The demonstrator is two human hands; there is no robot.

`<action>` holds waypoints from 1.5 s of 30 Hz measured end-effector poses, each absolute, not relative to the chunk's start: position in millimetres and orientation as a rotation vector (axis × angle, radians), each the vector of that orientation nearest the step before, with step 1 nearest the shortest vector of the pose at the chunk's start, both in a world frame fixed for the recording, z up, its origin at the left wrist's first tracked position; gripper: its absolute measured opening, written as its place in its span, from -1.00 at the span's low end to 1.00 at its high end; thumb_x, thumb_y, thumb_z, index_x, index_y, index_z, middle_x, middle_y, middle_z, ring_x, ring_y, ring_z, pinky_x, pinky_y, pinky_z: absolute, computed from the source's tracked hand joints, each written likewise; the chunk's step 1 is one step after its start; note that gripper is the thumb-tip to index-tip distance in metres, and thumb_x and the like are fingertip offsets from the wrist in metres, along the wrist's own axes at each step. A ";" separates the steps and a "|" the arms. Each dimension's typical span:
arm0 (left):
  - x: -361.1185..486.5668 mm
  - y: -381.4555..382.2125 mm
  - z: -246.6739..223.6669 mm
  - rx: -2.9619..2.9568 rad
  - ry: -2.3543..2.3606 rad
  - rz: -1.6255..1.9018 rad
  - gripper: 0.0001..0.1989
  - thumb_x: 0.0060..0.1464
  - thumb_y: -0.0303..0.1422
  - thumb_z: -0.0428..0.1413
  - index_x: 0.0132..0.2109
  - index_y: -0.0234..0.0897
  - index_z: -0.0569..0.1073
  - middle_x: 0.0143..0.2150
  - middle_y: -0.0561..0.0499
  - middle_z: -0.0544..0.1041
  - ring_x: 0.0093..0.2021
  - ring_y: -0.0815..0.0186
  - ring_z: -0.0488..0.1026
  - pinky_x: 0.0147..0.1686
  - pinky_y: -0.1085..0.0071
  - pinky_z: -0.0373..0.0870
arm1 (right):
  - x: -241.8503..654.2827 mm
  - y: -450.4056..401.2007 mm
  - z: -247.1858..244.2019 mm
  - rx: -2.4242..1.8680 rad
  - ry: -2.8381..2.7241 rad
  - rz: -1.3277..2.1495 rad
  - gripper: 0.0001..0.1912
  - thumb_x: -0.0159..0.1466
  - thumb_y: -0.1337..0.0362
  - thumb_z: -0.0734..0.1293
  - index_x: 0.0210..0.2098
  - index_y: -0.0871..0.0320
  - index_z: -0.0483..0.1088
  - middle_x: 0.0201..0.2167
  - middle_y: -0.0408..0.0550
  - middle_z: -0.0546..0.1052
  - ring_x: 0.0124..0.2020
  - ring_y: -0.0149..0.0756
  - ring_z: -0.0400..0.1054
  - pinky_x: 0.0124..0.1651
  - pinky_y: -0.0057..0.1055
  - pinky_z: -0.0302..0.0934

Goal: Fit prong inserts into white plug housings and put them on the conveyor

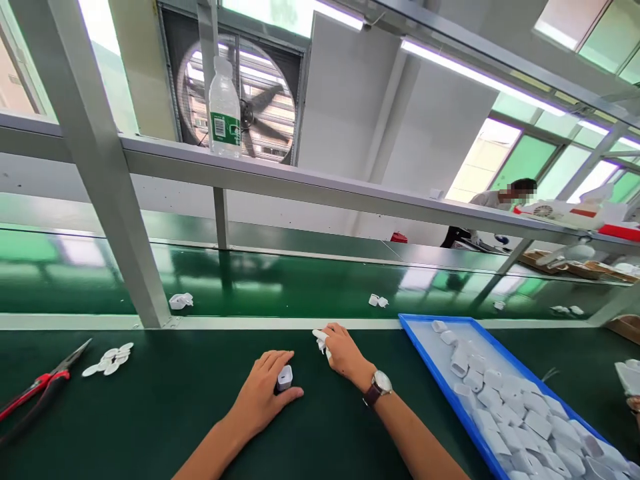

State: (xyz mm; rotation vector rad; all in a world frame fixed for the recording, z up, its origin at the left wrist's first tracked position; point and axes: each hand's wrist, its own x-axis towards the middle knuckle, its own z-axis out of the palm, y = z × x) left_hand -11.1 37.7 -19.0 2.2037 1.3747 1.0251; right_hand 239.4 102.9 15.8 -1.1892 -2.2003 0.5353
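My left hand [267,393] is curved round a small white box-shaped piece [285,378] standing on the dark green table [170,413], thumb and fingers on either side of it. To its right, my right hand [343,350], with a watch on the wrist, pinches small white plastic parts [321,341] near the table's back edge. A blue-rimmed tray [445,380] full of white plastic housings [540,423] lies to the right. On the far left are red-handled pliers [47,381] beside a small cluster of flat white pieces [109,360].
Behind the table runs a green conveyor belt [300,287] bearing white parts [181,301]. A metal frame post [107,167] rises at the left; a bottle [225,110] stands on the shelf. One person [490,199] is in the background; another person's hand [634,403] shows at the right edge.
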 end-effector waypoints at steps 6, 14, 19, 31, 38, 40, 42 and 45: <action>-5.2 28.4 -9.8 1.981 1.239 1.306 -0.40 0.20 -0.24 0.22 0.33 -0.06 0.26 0.28 -0.12 0.41 0.18 0.11 0.48 0.19 0.07 0.48 | 207.5 78.1 12.3 -1.095 -1.907 0.707 -0.59 0.29 0.13 0.41 0.11 0.06 0.47 -0.21 -0.02 0.57 -0.31 -0.21 0.50 -0.18 -0.19 0.45; 9.0 13.6 18.8 1.432 1.025 1.351 -0.68 0.23 -0.08 0.15 -0.05 -0.20 0.49 -0.14 -0.05 0.58 -0.18 0.24 0.56 -0.15 0.31 0.57 | 191.6 50.1 26.9 -0.980 -1.414 1.237 -0.49 0.14 0.07 0.52 0.02 0.10 0.43 -0.24 -0.04 0.55 -0.25 -0.21 0.50 -0.20 -0.26 0.44; 7.8 16.0 25.0 1.145 0.976 1.247 -0.49 0.07 0.05 0.27 -0.03 -0.27 0.56 -0.19 -0.07 0.64 -0.25 0.24 0.58 -0.18 0.29 0.58 | 195.7 43.5 21.6 -0.927 -1.654 1.074 -0.63 0.22 0.21 0.43 0.03 0.02 0.46 -0.07 -0.03 0.50 -0.20 -0.27 0.48 -0.16 -0.31 0.41; 7.3 15.5 16.4 1.026 0.887 1.166 -0.46 -0.10 -0.14 0.44 -0.01 -0.31 0.57 -0.13 -0.14 0.67 -0.07 0.07 0.62 0.03 0.07 0.59 | 198.3 31.8 13.7 -0.955 -1.600 1.190 -0.59 0.24 0.19 0.43 0.08 0.01 0.45 -0.08 0.00 0.55 -0.11 -0.19 0.51 0.00 -0.19 0.46; 5.1 15.6 11.9 1.447 1.025 1.276 -0.38 -0.11 -0.14 0.44 0.11 -0.13 0.52 0.10 -0.11 0.45 -0.08 0.16 0.56 -0.03 0.16 0.58 | 208.5 30.6 7.7 -1.013 -1.614 1.126 -0.66 0.20 0.14 0.48 -0.01 -0.05 0.57 -0.20 -0.06 0.63 -0.23 -0.17 0.49 -0.06 -0.13 0.45; -3.3 16.5 6.2 1.718 1.257 1.230 -0.23 -0.14 -0.17 0.45 0.23 -0.08 0.43 0.19 -0.12 0.42 0.07 0.07 0.50 0.14 0.06 0.49 | 206.7 33.6 10.5 -0.984 -1.540 1.038 -0.68 0.21 0.18 0.46 -0.03 -0.03 0.55 -0.17 -0.05 0.61 -0.21 -0.18 0.49 -0.08 -0.18 0.45; -16.6 15.6 -1.9 1.956 1.441 1.111 -0.32 -0.07 -0.17 0.39 0.22 -0.09 0.45 0.20 -0.11 0.47 0.20 -0.03 0.42 0.27 -0.06 0.35 | 201.8 31.7 17.4 -0.938 -1.469 0.968 -0.71 0.21 0.22 0.44 -0.06 0.00 0.53 -0.09 -0.03 0.58 -0.17 -0.20 0.50 -0.11 -0.24 0.44; -33.5 26.2 -20.4 2.160 1.468 0.984 -0.62 0.05 -0.03 0.23 -0.05 -0.12 0.57 -0.07 -0.06 0.63 0.02 -0.03 0.53 0.13 -0.05 0.47 | 190.2 21.3 30.3 -0.976 -1.482 0.890 -0.72 0.22 0.25 0.38 -0.07 0.01 0.52 -0.14 -0.09 0.58 -0.25 -0.30 0.49 -0.13 -0.32 0.45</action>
